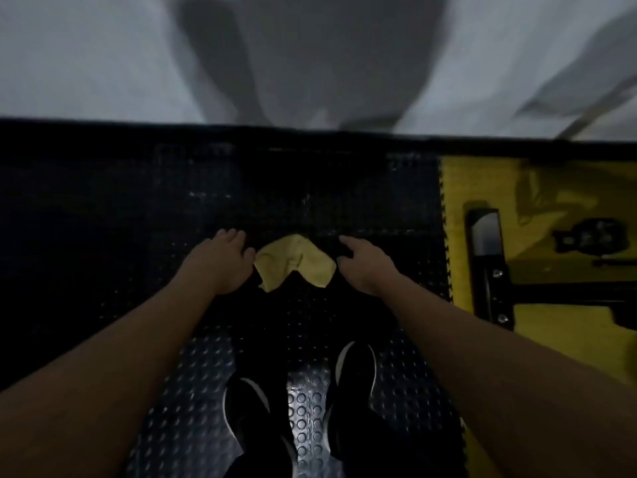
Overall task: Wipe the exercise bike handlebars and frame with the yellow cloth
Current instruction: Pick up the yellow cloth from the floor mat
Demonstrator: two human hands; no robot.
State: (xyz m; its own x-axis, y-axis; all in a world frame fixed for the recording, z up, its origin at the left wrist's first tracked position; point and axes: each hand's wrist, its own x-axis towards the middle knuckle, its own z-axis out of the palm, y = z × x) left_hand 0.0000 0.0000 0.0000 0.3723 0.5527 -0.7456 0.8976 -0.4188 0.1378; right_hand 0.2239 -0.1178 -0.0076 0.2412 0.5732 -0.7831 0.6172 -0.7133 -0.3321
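Two hands: both reach down toward the floor, one on each side of the yellow cloth (296, 262).
Left hand (220, 262): fingers loosely spread and curled, fingertips touching or just beside the cloth's left edge; blur hides whether it has a pinch on the fabric.
Right hand (362, 263): fingers curled downward at the cloth's right edge, likewise too blurred to tell if it grips.
Cloth: crumpled in an arched shape on the black studded mat (138, 219), ahead of the person's black shoes (300, 412).
Bike: only a dark base bar (487, 263) with bolts and a pedal-like part (591, 236) show, standing on the yellow mat (551, 329) to the right, well apart from the cloth.
Why so placed: a hand at each edge suggests gathering or spreading the cloth before carrying it to the bike.
Progress: wiping appears not yet begun; handlebars are out of view.
Next move: likely a firm grip, then a turn to the right.
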